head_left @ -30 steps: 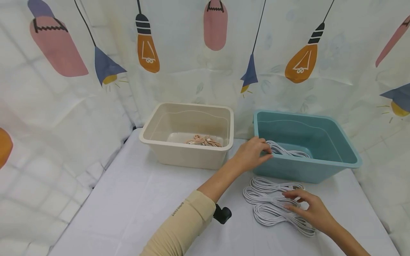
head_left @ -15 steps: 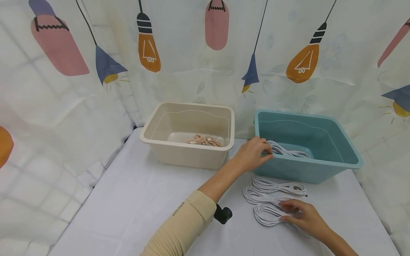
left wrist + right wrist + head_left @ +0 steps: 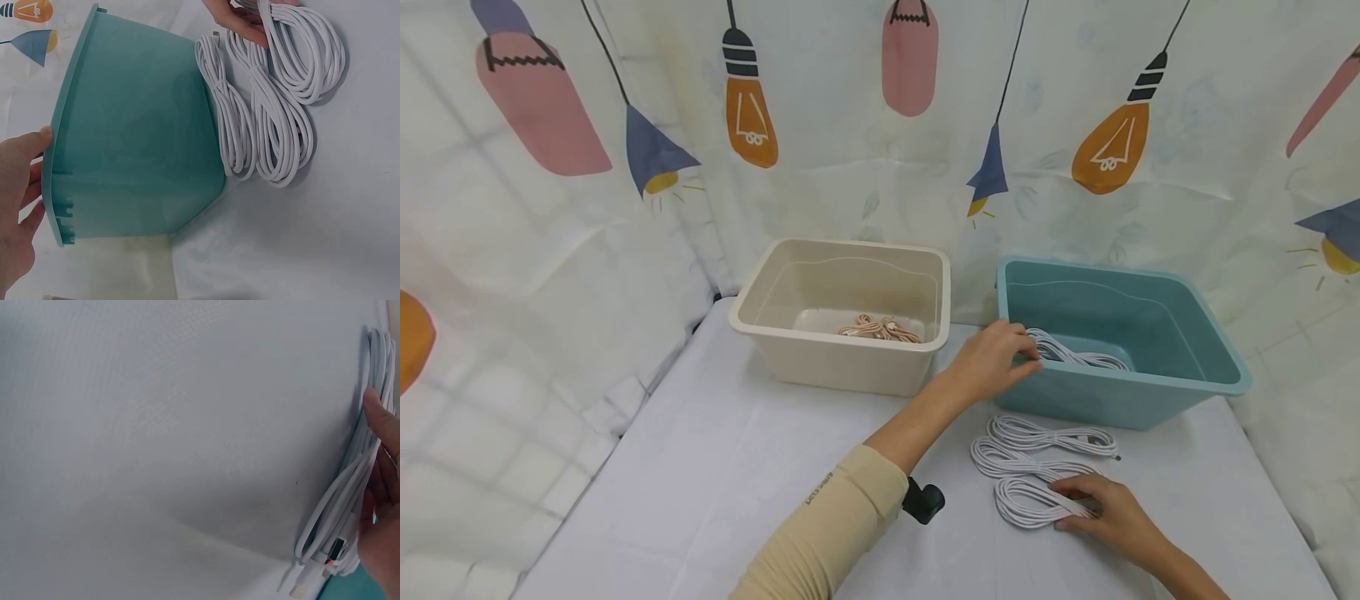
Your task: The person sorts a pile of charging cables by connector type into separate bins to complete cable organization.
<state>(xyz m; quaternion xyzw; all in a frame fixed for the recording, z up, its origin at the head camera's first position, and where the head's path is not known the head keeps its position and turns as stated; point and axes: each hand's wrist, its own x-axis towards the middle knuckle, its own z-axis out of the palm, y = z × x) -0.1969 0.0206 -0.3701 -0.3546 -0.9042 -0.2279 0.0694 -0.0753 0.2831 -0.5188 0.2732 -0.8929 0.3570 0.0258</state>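
Observation:
My left hand (image 3: 988,362) pinches the near-left rim of a teal bin (image 3: 1120,400), its thumb outside the rim in the left wrist view. A bundled white cable (image 3: 1071,354) lies inside that bin. On the table before it, several white USB cables are coiled in a row: a far one (image 3: 1056,439), a middle one (image 3: 996,460) and the nearest coil (image 3: 1022,504). My right hand (image 3: 1112,517) grips the nearest coil around its bundled middle. In the right wrist view the thumb presses this white cable (image 3: 334,494), and a metal plug (image 3: 336,549) shows at its end.
A beige bin (image 3: 842,367) with a bundled orange-tan cable (image 3: 880,329) stands to the left of the teal one. A black object (image 3: 923,503) pokes out beside my left sleeve. A patterned curtain (image 3: 850,192) hangs behind the white-covered table (image 3: 700,500).
My right hand has moved slightly left and toward me, from over the cable coils to a grip on the nearest one. My left hand stays on the bin's rim.

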